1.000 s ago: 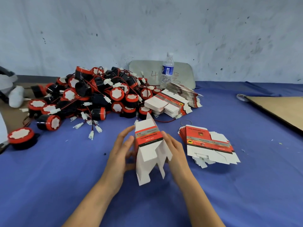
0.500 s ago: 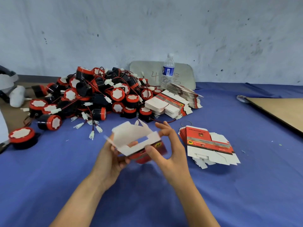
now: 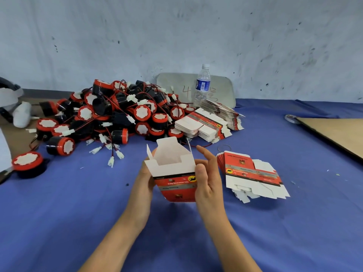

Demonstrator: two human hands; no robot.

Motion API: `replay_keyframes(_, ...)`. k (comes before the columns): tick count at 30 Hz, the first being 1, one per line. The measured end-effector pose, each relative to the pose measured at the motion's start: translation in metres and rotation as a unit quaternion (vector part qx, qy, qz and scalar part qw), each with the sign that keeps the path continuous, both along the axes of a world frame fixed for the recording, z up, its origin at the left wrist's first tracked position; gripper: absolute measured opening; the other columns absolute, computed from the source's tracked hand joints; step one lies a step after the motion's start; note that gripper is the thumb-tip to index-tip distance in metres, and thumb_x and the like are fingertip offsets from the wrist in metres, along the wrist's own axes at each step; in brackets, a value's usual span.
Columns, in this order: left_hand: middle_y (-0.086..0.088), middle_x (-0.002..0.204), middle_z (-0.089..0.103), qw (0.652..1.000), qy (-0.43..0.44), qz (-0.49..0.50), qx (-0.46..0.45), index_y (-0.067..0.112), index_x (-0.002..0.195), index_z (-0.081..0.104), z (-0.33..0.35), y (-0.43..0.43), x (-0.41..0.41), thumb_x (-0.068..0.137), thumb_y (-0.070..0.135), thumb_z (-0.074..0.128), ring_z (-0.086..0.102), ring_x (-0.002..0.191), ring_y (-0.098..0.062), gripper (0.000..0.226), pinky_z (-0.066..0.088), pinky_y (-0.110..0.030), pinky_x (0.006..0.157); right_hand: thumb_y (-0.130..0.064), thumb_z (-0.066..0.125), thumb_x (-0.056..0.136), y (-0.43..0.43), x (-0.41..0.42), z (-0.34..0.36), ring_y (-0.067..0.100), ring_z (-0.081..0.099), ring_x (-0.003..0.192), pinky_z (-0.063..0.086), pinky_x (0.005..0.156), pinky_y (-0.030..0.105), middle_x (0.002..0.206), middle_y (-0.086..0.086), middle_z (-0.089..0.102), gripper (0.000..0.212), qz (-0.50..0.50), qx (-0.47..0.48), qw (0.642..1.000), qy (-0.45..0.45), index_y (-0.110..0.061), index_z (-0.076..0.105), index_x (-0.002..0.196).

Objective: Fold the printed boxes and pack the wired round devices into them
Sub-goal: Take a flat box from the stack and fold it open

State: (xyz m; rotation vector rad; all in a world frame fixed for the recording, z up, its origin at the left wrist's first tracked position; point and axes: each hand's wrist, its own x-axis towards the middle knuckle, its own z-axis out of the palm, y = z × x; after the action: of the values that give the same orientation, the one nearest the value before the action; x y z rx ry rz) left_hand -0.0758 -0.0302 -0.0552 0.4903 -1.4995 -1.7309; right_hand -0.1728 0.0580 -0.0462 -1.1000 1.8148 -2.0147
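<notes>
An erected red-and-white printed box [image 3: 174, 179] stands upright above the blue table, mouth open at the top, flaps raised. My left hand [image 3: 143, 185] grips its left side from behind. My right hand [image 3: 208, 179] holds the right side, thumb on the front face, fingers fairly straight past the far edge. A big pile of black-and-red round devices [image 3: 110, 116] with red wires and white plugs lies at the back left. A fanned stack of flat boxes [image 3: 253, 173] lies just right of my hands; further flat box stacks [image 3: 206, 124] sit behind.
A plastic water bottle [image 3: 202, 85] stands by the wall in front of a grey board [image 3: 222, 89]. A brown cardboard sheet [image 3: 334, 134] lies at the far right. One device [image 3: 27, 161] sits alone at the left edge. Blue cloth [image 3: 78, 213] covers the table.
The box went from a flattened sleeve to lying sideways, and now stands upright with its open mouth up. Both hands shifted to its sides.
</notes>
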Motion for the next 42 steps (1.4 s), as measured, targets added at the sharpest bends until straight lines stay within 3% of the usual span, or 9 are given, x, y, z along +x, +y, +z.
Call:
replay_keyframes(2, 0.008, 0.122, 0.067, 1.0, 0.028, -0.01, 0.004, 0.029, 0.128, 0.056, 0.003, 0.002, 0.001, 0.097, 0.039, 0.039, 0.062, 0.113, -0.01, 0.036, 0.053, -0.02, 0.082, -0.065, 0.043, 0.075, 0.0, -0.001, 0.0, 0.017, 0.064, 0.097, 0.055, 0.081, 0.033, 0.107, 0.001, 0.064, 0.052, -0.011, -0.008, 1.0, 0.008, -0.042, 0.048, 0.121)
replay_keyframes(8, 0.003, 0.121, 0.067, 0.999, 0.043, 0.005, -0.032, 0.022, 0.13, 0.056, 0.007, 0.009, 0.002, 0.082, 0.048, 0.046, 0.062, 0.114, -0.017, 0.055, 0.054, -0.025, 0.084, -0.058, 0.051, 0.078, 0.002, -0.001, 0.001, 0.008, 0.064, 0.093, 0.052, 0.079, 0.025, 0.094, -0.012, 0.066, 0.049, -0.055, -0.043, 0.997, 0.036, -0.035, 0.054, 0.121)
replay_keyframes(12, 0.0, 0.121, 0.068, 0.997, 0.071, 0.002, 0.008, 0.018, 0.128, 0.057, 0.002, 0.013, 0.004, 0.09, 0.043, 0.035, 0.063, 0.113, -0.019, 0.05, 0.054, -0.024, 0.08, -0.053, 0.056, 0.079, 0.001, 0.0, 0.002, 0.008, 0.065, 0.089, 0.05, 0.071, 0.018, 0.097, -0.016, 0.067, 0.036, -0.049, -0.054, 0.997, 0.005, -0.037, 0.059, 0.111)
replay_keyframes(17, 0.001, 0.119, 0.068, 0.998, 0.06, -0.004, 0.0, 0.022, 0.126, 0.056, 0.004, 0.018, 0.004, 0.073, 0.076, 0.056, 0.064, 0.109, -0.016, 0.075, 0.055, -0.023, 0.078, -0.051, 0.055, 0.08, 0.0, 0.0, 0.001, 0.009, 0.065, 0.085, 0.05, 0.067, 0.021, 0.095, -0.01, 0.069, 0.032, -0.035, -0.063, 0.997, -0.021, -0.035, 0.061, 0.107)
replay_keyframes(23, 0.004, 0.107, 0.07, 0.997, 0.054, 0.05, -0.023, 0.028, 0.115, 0.061, 0.002, 0.012, 0.001, 0.081, 0.031, 0.053, 0.066, 0.096, -0.013, 0.035, 0.053, -0.019, 0.068, -0.044, 0.047, 0.086, 0.001, 0.0, 0.005, 0.005, 0.064, 0.08, 0.047, 0.063, 0.013, 0.094, -0.013, 0.066, 0.024, -0.004, -0.041, 0.999, -0.005, -0.041, 0.059, 0.107)
replay_keyframes(27, 0.009, 0.104, 0.068, 0.995, 0.06, 0.065, -0.049, 0.027, 0.116, 0.057, 0.004, 0.013, 0.003, 0.081, 0.021, 0.048, 0.066, 0.091, -0.008, 0.037, 0.052, -0.018, 0.064, -0.032, 0.043, 0.089, 0.004, -0.002, 0.009, 0.005, 0.064, 0.081, 0.046, 0.063, 0.012, 0.096, -0.018, 0.064, 0.026, 0.012, -0.02, 0.999, 0.026, -0.04, 0.055, 0.112)
replay_keyframes(32, 0.027, 0.108, 0.059, 0.984, 0.011, 0.093, -0.151, 0.053, 0.117, 0.049, 0.008, 0.02, 0.006, 0.077, 0.012, 0.044, 0.064, 0.094, -0.005, 0.058, 0.052, -0.017, 0.06, -0.011, 0.043, 0.083, 0.007, -0.002, 0.008, 0.02, 0.064, 0.081, 0.051, 0.062, 0.033, 0.097, -0.008, 0.063, 0.039, -0.005, -0.051, 0.996, 0.073, -0.031, 0.057, 0.114)
replay_keyframes(36, 0.036, 0.114, 0.053, 0.96, -0.046, 0.123, -0.248, 0.063, 0.125, 0.04, 0.01, 0.023, 0.008, 0.077, 0.013, 0.045, 0.054, 0.108, -0.002, 0.069, 0.048, -0.017, 0.075, -0.001, 0.046, 0.083, 0.008, 0.003, 0.008, 0.014, 0.063, 0.093, 0.048, 0.074, 0.02, 0.105, -0.014, 0.063, 0.047, -0.033, -0.084, 0.986, 0.141, -0.035, 0.056, 0.113)
replay_keyframes(42, 0.022, 0.112, 0.064, 0.975, -0.014, 0.109, -0.195, 0.068, 0.126, 0.041, 0.011, 0.019, 0.01, 0.084, 0.016, 0.036, 0.062, 0.089, -0.008, 0.068, 0.052, -0.02, 0.074, -0.027, 0.06, 0.092, 0.008, 0.012, 0.007, 0.01, 0.062, 0.094, 0.051, 0.077, 0.022, 0.113, 0.005, 0.063, 0.024, -0.081, -0.117, 0.954, 0.266, -0.016, 0.069, 0.11)
